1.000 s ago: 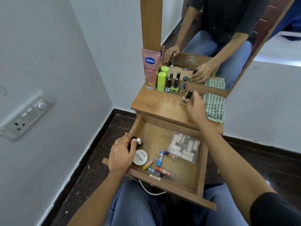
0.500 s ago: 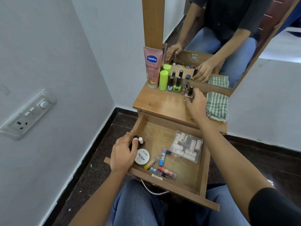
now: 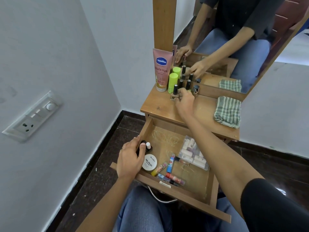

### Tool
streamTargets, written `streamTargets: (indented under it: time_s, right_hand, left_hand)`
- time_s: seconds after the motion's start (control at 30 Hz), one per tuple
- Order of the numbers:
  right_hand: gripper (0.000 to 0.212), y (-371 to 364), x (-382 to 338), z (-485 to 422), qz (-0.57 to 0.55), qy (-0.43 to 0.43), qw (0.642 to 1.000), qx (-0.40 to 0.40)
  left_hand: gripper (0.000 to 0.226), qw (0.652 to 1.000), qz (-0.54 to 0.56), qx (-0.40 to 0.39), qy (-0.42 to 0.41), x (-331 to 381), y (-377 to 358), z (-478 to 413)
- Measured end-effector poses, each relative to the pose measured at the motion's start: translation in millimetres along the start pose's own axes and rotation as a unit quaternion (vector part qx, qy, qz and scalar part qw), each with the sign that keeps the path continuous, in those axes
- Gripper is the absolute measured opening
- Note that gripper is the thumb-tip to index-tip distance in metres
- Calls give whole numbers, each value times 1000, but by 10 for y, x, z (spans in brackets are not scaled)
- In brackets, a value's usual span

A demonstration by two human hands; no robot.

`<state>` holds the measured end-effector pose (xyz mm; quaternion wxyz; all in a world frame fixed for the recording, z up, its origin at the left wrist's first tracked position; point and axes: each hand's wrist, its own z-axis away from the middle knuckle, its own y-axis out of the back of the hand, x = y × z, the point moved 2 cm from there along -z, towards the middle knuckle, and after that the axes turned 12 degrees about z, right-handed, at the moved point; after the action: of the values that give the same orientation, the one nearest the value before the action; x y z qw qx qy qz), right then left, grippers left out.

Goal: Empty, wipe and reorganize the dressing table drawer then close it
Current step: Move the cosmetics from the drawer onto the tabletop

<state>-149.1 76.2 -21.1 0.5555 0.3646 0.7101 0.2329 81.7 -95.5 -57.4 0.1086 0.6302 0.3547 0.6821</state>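
Observation:
The wooden drawer [image 3: 184,190] stands pulled out below the dressing table top [image 3: 160,108]. My left hand [image 3: 129,158] rests at the drawer's left side, fingers closed around small nail polish bottles [image 3: 148,146]. My right hand [image 3: 184,102] is on the table top, holding a clear nail polish bottle with a black cap [image 3: 174,93] beside the row of bottles. In the drawer lie a white round nail polish remover tub [image 3: 149,162], several lip balm sticks [image 3: 169,171] and a clear pouch of small tubes [image 3: 194,153].
A pink Vaseline tube [image 3: 161,69], a green stick [image 3: 173,82] and dark nail polish bottles [image 3: 188,84] stand against the mirror [image 3: 234,39]. A folded green checked cloth [image 3: 228,111] lies at the table's right. A wall socket panel [image 3: 31,118] is on the left wall.
My right hand has carried the black-capped bottle leftward along the table top, from near the cloth to the front of the bottle row. My left hand has stayed in the drawer.

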Motion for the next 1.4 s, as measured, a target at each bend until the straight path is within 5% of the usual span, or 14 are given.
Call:
streamTargets:
  time_s: [0.8,0.9,1.03,1.17,1.4]
  right_hand:
    - [25,-333,-360,-8,-48,-18,998,31]
    - [16,-193,-391,340,-96,67,991,58]
    - [16,-172,-252,1015,-90,235,962,-109]
    - [30,-406,5,1437,-14,205,926,-316]
    - [27,-648,10,1671,-11,115,935,-336]
  left_hand:
    - [39,1000,-1,5,2,-30,-3,-21]
    - [38,1000,3,7,4,-27,1,-20]
    - [36,1000,6,12,10,-33,0,-23]
    - [37,1000,6,20,7,-34,1,-9]
    - [38,1000,8,22,10,-29,6,-1]
